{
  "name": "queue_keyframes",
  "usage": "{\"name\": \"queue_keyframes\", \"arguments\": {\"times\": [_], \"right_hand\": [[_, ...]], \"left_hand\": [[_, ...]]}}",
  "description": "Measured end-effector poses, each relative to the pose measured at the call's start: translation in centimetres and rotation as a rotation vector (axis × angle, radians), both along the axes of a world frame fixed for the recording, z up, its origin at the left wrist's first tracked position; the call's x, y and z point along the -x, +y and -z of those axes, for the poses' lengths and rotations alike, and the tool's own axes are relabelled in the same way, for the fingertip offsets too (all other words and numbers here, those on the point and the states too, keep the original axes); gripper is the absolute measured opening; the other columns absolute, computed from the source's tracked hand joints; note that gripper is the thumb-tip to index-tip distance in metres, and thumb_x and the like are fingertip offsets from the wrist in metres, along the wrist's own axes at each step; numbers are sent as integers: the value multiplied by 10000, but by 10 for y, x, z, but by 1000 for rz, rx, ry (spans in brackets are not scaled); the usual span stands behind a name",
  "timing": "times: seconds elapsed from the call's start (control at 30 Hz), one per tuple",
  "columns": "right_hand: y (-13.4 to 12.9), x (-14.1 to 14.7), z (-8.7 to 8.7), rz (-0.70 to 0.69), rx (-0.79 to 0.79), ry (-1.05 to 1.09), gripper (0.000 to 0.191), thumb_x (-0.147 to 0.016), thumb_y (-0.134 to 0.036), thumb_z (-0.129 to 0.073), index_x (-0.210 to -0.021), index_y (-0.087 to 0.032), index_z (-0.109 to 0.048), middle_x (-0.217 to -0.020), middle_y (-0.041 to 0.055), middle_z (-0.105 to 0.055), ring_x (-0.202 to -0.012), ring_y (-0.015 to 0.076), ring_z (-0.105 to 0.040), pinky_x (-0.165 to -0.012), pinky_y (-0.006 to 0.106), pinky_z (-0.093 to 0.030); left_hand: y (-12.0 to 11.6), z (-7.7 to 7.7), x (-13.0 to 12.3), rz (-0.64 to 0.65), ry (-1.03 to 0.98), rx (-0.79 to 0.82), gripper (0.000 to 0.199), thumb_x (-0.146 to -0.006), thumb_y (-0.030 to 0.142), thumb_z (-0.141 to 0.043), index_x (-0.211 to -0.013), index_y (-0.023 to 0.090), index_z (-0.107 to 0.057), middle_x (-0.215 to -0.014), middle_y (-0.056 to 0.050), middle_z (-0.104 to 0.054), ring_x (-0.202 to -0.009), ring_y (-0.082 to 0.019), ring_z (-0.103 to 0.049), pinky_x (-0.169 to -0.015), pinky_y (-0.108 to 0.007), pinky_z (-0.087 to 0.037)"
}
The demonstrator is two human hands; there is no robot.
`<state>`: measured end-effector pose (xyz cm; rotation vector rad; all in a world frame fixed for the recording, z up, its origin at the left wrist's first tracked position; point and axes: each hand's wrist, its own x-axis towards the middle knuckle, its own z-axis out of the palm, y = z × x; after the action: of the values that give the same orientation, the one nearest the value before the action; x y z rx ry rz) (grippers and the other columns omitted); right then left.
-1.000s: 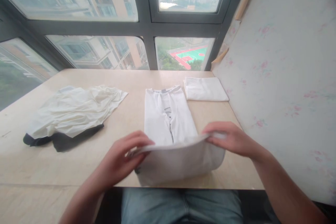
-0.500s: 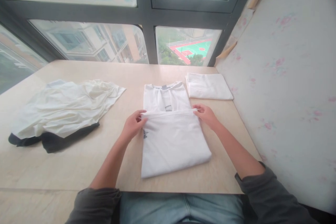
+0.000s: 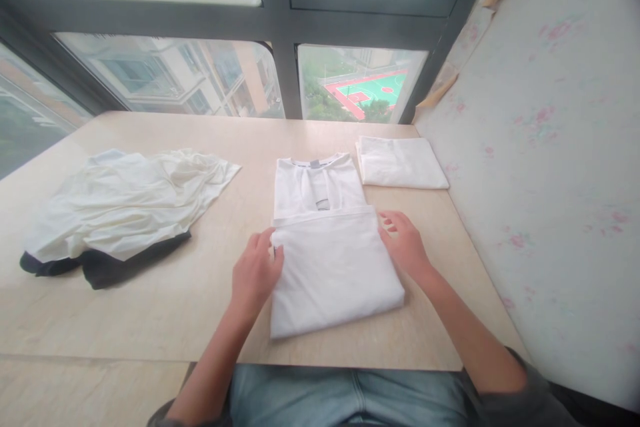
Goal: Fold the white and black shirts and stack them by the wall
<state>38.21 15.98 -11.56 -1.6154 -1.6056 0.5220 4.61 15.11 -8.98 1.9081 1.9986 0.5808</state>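
Note:
A white shirt (image 3: 333,267) lies partly folded on the wooden table, its lower part turned up over the front and its neckline toward the window. My left hand (image 3: 257,267) is at the shirt's left edge, thumb on the cloth and fingers beside it; whether it pinches the edge is hard to tell. Just off the right edge, my right hand (image 3: 404,242) has its fingers apart and holds nothing.
A folded white cloth (image 3: 403,162) lies at the back right, near the flowered wall (image 3: 565,167). On the left is a loose cream garment (image 3: 130,200) with a black garment (image 3: 125,265) under its front edge. Window frames (image 3: 175,19) rise behind the table (image 3: 150,320).
My right hand has let go of the folded hem's corner and moved right and toward me. My left hand has slid down the left edge from the hem. The hem now lies flat.

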Motion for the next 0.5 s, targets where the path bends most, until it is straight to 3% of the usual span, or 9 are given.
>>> {"name": "queue_keyframes", "arguments": {"times": [0.13,0.27,0.37,0.5], "right_hand": [[-54,-10,2,84,237,39,358,-899,-383,-519,-1152,-167,-651,-959,82,-702,-772,188,-645,-732,330,-535],[-90,-20,2,112,406,116,397,-900,-457,-527,-1148,-175,-657,-868,59,-716,-785,203,-649,-745,331,-505],[-103,-20,-2,3,488,268,455,-917,-496,-508,-1220,-175,-618,-811,34,-679,-692,174,-606,-649,298,-479],[-115,-15,-3,-128,581,342,525,-936,-522,-487,-1339,-191,-539,-725,-11,-589,-599,147,-523,-559,271,-429]], "left_hand": [[-52,1,10,-7,-59,205,454,-903,465,-486,-1282,219,-535,-779,13,-645,-693,-182,-620,-663,-299,-450],[-97,7,12,-26,-283,250,482,-893,547,-490,-1257,236,-545,-754,28,-648,-641,-158,-610,-655,-275,-475],[-117,7,10,-61,-329,274,567,-868,572,-519,-1319,228,-507,-775,22,-666,-642,-164,-617,-653,-281,-486],[-125,6,14,-120,-381,319,667,-835,597,-551,-1367,204,-468,-784,11,-692,-652,-179,-625,-666,-296,-489]]}}
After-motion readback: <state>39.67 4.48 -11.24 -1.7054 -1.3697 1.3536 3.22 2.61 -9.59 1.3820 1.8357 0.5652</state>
